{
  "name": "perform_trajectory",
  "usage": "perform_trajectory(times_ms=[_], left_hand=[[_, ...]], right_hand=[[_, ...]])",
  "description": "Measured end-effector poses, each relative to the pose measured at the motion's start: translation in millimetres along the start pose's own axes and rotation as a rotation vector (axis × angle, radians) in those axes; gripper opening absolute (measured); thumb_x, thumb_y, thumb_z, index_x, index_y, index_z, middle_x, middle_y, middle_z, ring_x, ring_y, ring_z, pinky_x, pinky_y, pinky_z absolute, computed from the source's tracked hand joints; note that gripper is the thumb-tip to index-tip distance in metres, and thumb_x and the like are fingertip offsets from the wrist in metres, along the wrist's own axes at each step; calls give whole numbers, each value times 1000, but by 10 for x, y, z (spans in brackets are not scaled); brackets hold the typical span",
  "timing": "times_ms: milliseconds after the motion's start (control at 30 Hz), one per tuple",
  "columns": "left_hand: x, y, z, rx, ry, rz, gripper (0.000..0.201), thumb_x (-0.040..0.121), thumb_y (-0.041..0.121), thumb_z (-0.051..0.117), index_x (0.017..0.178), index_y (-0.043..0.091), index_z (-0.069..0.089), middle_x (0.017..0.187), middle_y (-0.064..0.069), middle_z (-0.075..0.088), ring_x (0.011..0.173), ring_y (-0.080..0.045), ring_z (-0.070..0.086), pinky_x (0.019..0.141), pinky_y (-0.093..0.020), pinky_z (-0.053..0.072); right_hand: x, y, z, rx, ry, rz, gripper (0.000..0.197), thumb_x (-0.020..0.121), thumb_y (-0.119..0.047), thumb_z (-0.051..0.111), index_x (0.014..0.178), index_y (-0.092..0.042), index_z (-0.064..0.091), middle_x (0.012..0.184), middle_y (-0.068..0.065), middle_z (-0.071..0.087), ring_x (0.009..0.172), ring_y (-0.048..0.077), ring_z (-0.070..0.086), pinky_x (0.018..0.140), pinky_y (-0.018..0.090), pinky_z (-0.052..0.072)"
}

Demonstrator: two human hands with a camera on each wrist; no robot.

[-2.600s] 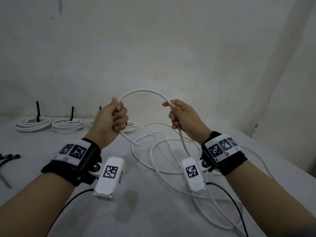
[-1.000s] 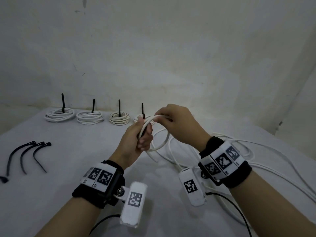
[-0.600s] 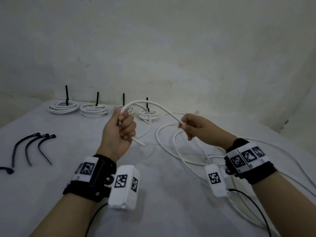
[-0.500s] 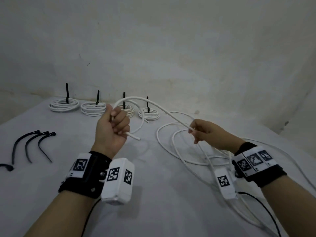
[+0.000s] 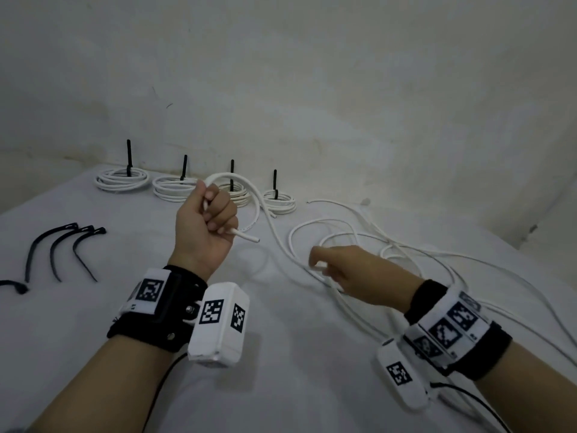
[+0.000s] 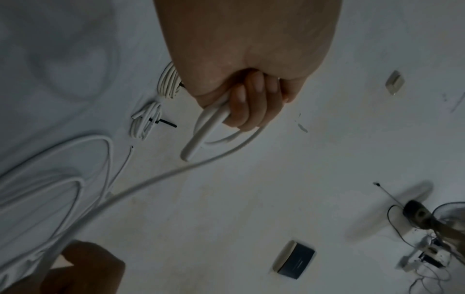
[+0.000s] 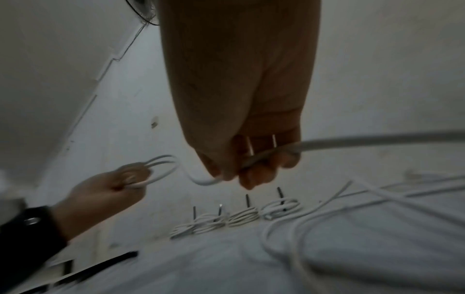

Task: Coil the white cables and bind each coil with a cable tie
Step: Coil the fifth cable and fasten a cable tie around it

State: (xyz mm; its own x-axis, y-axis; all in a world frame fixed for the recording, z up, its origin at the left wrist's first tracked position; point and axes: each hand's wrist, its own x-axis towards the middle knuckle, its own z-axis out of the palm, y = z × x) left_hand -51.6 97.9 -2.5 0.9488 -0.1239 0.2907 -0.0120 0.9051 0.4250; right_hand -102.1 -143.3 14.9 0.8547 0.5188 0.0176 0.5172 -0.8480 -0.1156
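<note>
My left hand (image 5: 207,220) is raised in a fist round a white cable (image 5: 274,235), holding a small loop (image 5: 249,187); the cable's cut end (image 5: 249,239) pokes out below the fingers. From the loop the cable runs down and right to my right hand (image 5: 324,265), low over the table, which pinches it between thumb and fingers. The right wrist view shows the fingertips (image 7: 251,175) closed on the cable (image 7: 352,141). The left wrist view shows fingers (image 6: 251,99) wrapped round two strands.
Several bound white coils (image 5: 121,179) with upright black ties line the back wall. Loose black cable ties (image 5: 56,248) lie at the left of the white table (image 5: 93,339). More loose white cable (image 5: 406,254) sprawls over the right side.
My right hand has slid along the cable, away from the left hand and down toward the table. The left hand keeps its loop and has stayed raised.
</note>
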Motion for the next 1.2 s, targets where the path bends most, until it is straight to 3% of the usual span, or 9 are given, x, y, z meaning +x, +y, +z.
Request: perform_trajectory(times_ms=[167,333,400,467,533,633,867,1100,1200], left_hand=[[3,-90,-5,83,4,-23,36,96,33,31,63,18,35,42,9,27,34,-3,23,34,-15,21],[-54,-328,85,294,-19,-97,36,102,31,24,69,16,30,44,8,28,35,-4,25,37,-16,23],[-100,-437,115,410,-30,-155,35,102,30,25,73,13,34,47,5,30,36,-5,26,40,-18,20],[-153,-498,134,541,-52,-192,28,101,29,29,86,11,44,55,1,34,40,-8,31,42,-19,24],[-192,-524,159,590,-102,-210,30,101,25,30,81,9,47,53,2,38,43,-8,34,45,-21,28],[-213,-529,188,525,-148,-285,40,102,26,29,68,12,45,47,3,37,41,-9,33,41,-19,29],[-232,-480,210,420,-220,-527,46,85,45,34,52,18,50,37,8,26,29,-1,20,37,-19,9],[-164,-292,218,330,-134,-381,46,86,43,35,49,19,49,35,10,26,28,-1,13,32,-15,12],[-132,-225,191,262,-106,-352,45,87,42,36,50,19,46,34,10,27,36,-7,4,32,-15,10]], right_hand=[[78,-324,-65,-90,-3,-167,19,98,-17,46,113,-21,57,103,1,60,94,20,56,79,38,47],[147,-462,-234,-18,149,-311,21,94,-21,52,105,-22,69,85,-13,53,86,14,58,71,31,47],[194,-489,-285,19,243,-368,20,89,-23,54,99,-22,72,92,-10,62,86,11,60,72,26,48],[246,-512,-344,15,294,-380,14,87,-21,59,95,-21,70,94,-10,65,85,11,61,72,32,51],[279,-505,-415,5,329,-352,7,85,-23,66,89,-17,67,86,-10,59,76,10,55,66,37,50],[315,-414,-502,52,366,-279,20,81,-31,72,83,-14,64,79,-5,57,70,13,52,62,38,47],[287,-125,-579,208,486,-162,21,83,-26,71,70,-18,56,64,-8,52,60,7,45,56,14,34],[45,374,-672,273,419,97,17,90,-28,60,78,-17,63,65,-4,62,58,5,50,61,27,39],[-91,582,-644,311,396,156,10,92,-25,59,82,-21,61,73,-4,68,71,15,61,72,36,48]])
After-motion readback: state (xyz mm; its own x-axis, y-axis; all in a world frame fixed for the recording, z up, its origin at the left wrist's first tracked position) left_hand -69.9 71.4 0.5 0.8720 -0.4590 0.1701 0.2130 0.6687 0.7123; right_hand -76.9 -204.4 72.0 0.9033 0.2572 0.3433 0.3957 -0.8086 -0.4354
